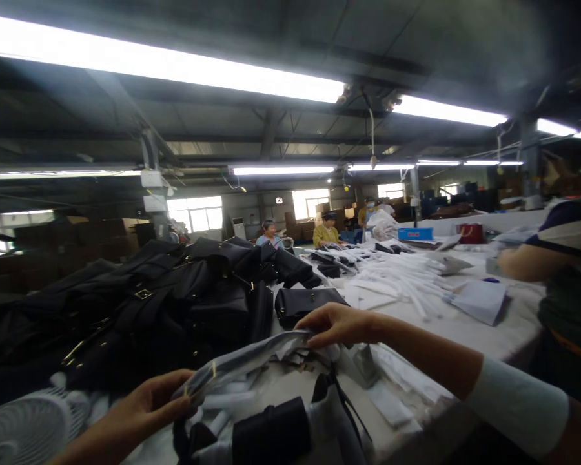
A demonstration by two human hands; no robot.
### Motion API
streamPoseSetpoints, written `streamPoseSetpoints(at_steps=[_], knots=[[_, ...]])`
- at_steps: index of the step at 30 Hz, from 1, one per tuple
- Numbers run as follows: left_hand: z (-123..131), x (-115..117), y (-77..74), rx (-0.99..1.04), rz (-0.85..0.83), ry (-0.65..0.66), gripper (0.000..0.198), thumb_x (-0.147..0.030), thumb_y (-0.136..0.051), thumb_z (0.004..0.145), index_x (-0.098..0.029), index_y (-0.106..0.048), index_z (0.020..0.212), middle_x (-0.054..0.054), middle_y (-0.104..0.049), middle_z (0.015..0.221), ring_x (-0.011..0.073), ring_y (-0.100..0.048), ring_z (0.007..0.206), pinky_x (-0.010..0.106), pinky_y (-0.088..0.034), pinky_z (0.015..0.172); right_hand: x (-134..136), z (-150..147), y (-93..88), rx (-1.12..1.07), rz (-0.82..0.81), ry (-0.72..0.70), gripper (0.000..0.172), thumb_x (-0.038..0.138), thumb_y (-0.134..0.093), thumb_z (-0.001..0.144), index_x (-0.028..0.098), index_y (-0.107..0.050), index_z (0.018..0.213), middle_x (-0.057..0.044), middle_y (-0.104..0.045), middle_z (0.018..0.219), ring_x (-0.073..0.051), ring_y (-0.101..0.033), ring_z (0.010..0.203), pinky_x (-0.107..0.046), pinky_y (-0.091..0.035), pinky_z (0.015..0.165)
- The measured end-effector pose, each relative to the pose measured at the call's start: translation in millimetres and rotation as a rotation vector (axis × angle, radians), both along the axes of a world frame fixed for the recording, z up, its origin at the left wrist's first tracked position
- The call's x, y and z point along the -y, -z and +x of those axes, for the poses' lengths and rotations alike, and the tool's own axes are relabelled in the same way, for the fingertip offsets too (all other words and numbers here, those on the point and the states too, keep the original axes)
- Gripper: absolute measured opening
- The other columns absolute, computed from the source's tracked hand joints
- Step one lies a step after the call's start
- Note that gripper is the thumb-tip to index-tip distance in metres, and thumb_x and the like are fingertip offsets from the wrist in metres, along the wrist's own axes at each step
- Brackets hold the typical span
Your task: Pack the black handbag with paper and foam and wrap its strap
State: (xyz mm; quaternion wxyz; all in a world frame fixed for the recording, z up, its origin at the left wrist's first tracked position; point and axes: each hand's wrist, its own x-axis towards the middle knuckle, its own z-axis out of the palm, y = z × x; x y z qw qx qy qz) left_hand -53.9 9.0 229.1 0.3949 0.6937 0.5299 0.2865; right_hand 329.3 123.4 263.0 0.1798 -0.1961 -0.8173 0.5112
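Note:
My left hand (150, 400) pinches the near end of a long grey wrapped strap (252, 356) that has a gold buckle. My right hand (336, 325) grips its far end, fingers curled over the white paper wrapping. The strap stretches between both hands above a black bag (271, 429) that lies among crumpled white paper at the bottom of the view.
A big heap of black bags (150, 303) fills the table's left. One black bag (307, 302) lies beyond my right hand. White paper pieces (407, 274) cover the long table (513, 329). A white fan (24, 426) is bottom left. A person's arm (532, 258) reaches in at right; other workers sit far back.

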Motion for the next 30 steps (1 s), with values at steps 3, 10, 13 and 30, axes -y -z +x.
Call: streamPoseSetpoints(at_steps=[3, 10, 13, 30], knots=[[11, 7, -2.9, 0.048, 0.051, -0.036, 0.044, -0.061, -0.066, 0.079, -0.020, -0.069, 0.095, 0.002, -0.063, 0.084, 0.0216, -0.055, 0.084, 0.030, -0.044, 0.076, -6, 0, 1.8, -0.002, 0.068, 0.001, 0.053, 0.044, -0.075, 0.079, 0.017, -0.066, 0.124, -0.006, -0.070, 0.113, -0.022, -0.064, 0.102, -0.033, -0.048, 0.093], [42, 19, -4.7, 0.001, 0.121, -0.078, 0.035, -0.048, -0.072, 0.078, -0.020, -0.069, 0.098, 0.004, -0.068, 0.094, 0.0245, -0.062, 0.091, 0.031, -0.047, 0.078, 8, -30, -9.6, 0.045, 0.421, 0.121, 0.047, 0.047, -0.067, 0.085, 0.021, -0.066, 0.125, -0.007, -0.070, 0.115, -0.024, -0.064, 0.103, -0.032, -0.048, 0.094], [54, 23, -1.3, -0.167, 0.244, -0.109, 0.024, -0.042, -0.068, 0.082, -0.024, -0.071, 0.098, 0.002, -0.071, 0.093, 0.0239, -0.063, 0.090, 0.031, -0.047, 0.079, 20, -45, -18.9, 0.069, 0.494, 0.094, 0.036, 0.040, -0.066, 0.087, 0.020, -0.072, 0.117, -0.005, -0.074, 0.103, -0.023, -0.066, 0.093, -0.029, -0.050, 0.086], [48, 5, 70.8, -0.256, 0.951, -0.417, 0.032, -0.030, -0.066, 0.086, -0.034, -0.063, 0.118, 0.000, -0.072, 0.110, 0.0190, -0.069, 0.099, 0.026, -0.054, 0.086, 24, -41, 4.4, -0.191, 0.808, 0.149, 0.025, 0.029, -0.061, 0.094, 0.024, -0.073, 0.115, -0.006, -0.072, 0.106, -0.015, -0.069, 0.090, -0.022, -0.052, 0.080]])
